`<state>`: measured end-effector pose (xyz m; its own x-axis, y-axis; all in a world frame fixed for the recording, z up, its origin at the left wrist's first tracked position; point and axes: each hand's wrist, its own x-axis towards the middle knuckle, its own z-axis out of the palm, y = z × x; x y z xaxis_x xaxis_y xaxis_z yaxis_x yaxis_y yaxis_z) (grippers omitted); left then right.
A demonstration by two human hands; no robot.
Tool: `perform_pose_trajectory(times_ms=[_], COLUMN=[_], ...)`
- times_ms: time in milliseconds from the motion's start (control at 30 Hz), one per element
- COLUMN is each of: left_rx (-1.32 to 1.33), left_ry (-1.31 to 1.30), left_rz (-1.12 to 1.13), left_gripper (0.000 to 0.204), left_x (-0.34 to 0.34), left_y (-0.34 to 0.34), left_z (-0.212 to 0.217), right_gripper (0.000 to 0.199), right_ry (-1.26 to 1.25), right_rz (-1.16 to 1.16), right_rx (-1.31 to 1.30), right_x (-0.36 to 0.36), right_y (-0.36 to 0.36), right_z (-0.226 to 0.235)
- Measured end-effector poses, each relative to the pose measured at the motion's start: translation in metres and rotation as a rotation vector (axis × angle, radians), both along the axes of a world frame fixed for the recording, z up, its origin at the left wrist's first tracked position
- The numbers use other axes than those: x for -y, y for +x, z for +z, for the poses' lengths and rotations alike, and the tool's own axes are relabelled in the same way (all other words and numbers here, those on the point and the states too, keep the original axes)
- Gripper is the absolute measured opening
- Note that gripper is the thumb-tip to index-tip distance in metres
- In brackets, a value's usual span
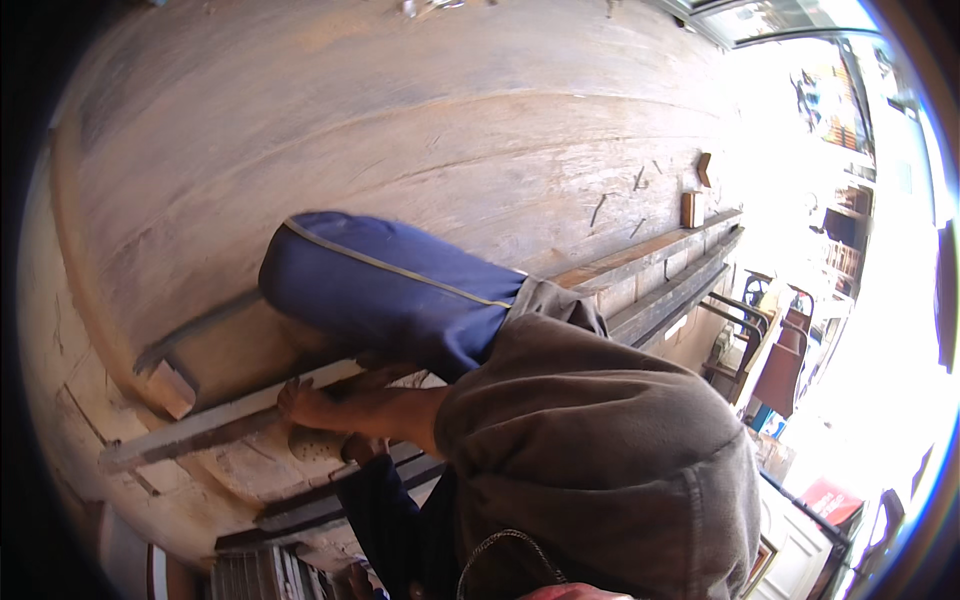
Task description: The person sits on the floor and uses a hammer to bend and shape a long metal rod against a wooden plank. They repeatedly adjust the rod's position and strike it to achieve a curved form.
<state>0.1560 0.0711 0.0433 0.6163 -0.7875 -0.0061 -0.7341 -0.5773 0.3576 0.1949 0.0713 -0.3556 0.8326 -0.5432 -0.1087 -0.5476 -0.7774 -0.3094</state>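
My right arm, in a brown sleeve, crosses toward the left. My right hand (306, 404) is closed over the edge of a long, narrow wooden bar (215, 426). My bent knee in blue trousers (380, 285) is just beyond this arm. Below the hand is a dusty, rounded greyish shape (318, 445), partly covered; I cannot make out what it is. My left hand does not show clearly; my body and clothes cover that area.
A small wood block (172, 390) lies near the bar's left end. Dark rails (670, 300) run to the right, with another block (692, 209) beside them. Wood slivers lie on the broad dusty surface (420, 130). Brown chairs (785, 365) stand at the bright right side.
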Motion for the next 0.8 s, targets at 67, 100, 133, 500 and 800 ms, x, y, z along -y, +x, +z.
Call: perform_pose_trajectory(times_ms=[67,100,133,500,800], left_rx=[0.023,0.023,-0.002,-0.201,-0.329], left_ry=[0.005,0.006,0.006,0.035,-0.083], left_rz=[0.03,0.047,0.048,0.121,0.182], left_gripper=[0.065,0.065,0.066,0.061,0.042], left_x=[0.001,-0.003,-0.005,-0.056,-0.089], left_y=[-0.006,-0.004,-0.002,-0.019,-0.033], left_z=[0.003,0.007,0.01,0.042,0.057], right_gripper=[0.037,0.038,0.037,0.097,0.065], right_ry=[0.047,0.068,0.295,0.481,0.33], right_rz=[0.035,0.058,-0.013,0.206,0.251], right_rx=[0.029,0.033,0.006,-0.104,-0.024], right_x=[-0.004,0.004,0.005,0.0,-0.008], right_y=[0.008,0.01,0.012,0.114,0.101], right_z=[0.006,0.007,-0.008,0.047,0.032])
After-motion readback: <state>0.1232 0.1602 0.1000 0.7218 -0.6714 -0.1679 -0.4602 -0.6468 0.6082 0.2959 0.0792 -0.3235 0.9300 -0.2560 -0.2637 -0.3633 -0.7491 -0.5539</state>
